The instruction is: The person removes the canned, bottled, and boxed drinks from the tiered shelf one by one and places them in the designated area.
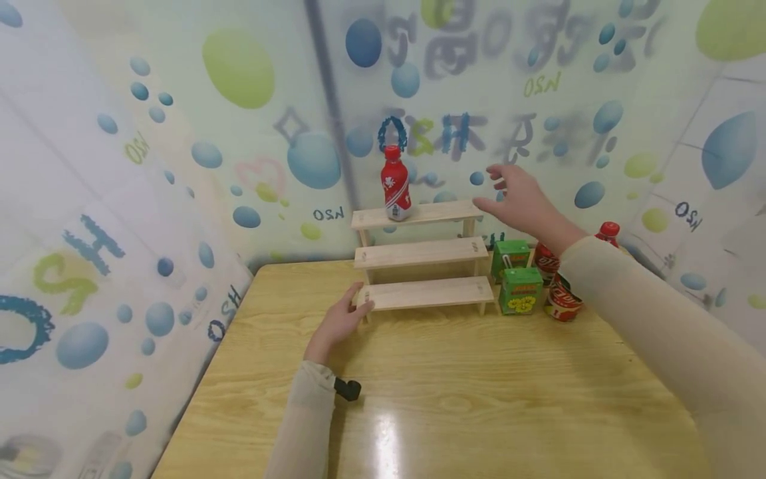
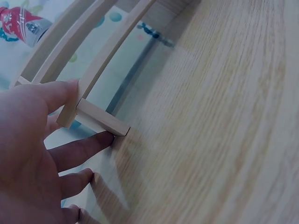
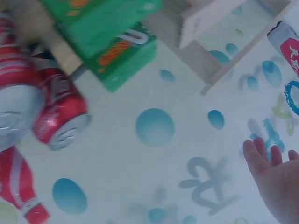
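A three-tier wooden step rack (image 1: 425,295) stands against the back wall. My left hand (image 1: 340,324) grips the left end of its lowest tier; in the left wrist view the thumb lies on the board and a fingertip (image 2: 106,138) touches the foot of the leg. On the top tier, toward the left, a red-and-white plastic bottle (image 1: 395,187) stands upright. My right hand (image 1: 519,205) is raised near the right end of that tier, fingers loosely bent and holding nothing. The right wrist view shows this hand (image 3: 280,184) apart from the bottle (image 3: 286,45).
Right of the rack, two green drink cartons (image 1: 522,291) stand one behind the other. Beside them are red cans (image 1: 564,301) and another red-capped bottle (image 1: 610,231), partly hidden by my right forearm. A printed sheet (image 1: 239,166) covers the walls around the wooden table (image 1: 455,399).
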Tool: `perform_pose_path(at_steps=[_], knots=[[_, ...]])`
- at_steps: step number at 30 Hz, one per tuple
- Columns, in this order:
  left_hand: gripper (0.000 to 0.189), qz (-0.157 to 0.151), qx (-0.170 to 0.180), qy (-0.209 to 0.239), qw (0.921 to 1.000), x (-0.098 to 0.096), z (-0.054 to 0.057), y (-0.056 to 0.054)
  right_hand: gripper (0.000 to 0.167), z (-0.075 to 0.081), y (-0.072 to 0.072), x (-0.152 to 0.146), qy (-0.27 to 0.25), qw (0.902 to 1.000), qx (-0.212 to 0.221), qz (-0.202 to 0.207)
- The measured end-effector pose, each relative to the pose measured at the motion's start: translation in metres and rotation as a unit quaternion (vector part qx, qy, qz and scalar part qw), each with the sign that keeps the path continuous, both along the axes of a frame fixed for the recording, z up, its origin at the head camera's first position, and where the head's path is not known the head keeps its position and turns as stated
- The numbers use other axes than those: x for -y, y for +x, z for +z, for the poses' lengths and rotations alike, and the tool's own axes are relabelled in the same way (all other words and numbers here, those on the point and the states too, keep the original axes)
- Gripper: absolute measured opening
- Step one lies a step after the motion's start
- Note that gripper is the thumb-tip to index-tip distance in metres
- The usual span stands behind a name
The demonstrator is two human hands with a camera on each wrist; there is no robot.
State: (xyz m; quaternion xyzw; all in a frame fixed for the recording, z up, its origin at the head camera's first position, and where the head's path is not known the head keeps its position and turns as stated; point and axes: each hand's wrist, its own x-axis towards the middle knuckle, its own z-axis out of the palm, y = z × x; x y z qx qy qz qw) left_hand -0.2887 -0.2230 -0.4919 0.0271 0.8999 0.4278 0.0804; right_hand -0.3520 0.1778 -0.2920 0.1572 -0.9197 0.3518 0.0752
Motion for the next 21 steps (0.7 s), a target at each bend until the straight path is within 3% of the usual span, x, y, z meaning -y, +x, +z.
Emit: perform_pose_path(at_steps=[8, 21], knots=[[0.07, -0.012, -0.006, -0.003, 0.9999, -0.002, 0.0, 0.003, 0.084, 0.021, -0.036, 0.055, -0.007, 0.9988, 0.044, 0.022], [0.069, -0.014, -0.004, -0.016, 0.9998, -0.002, 0.001, 0.001, 0.089, 0.028, -0.062, 0.123, -0.059, 0.9932, 0.1, 0.004]])
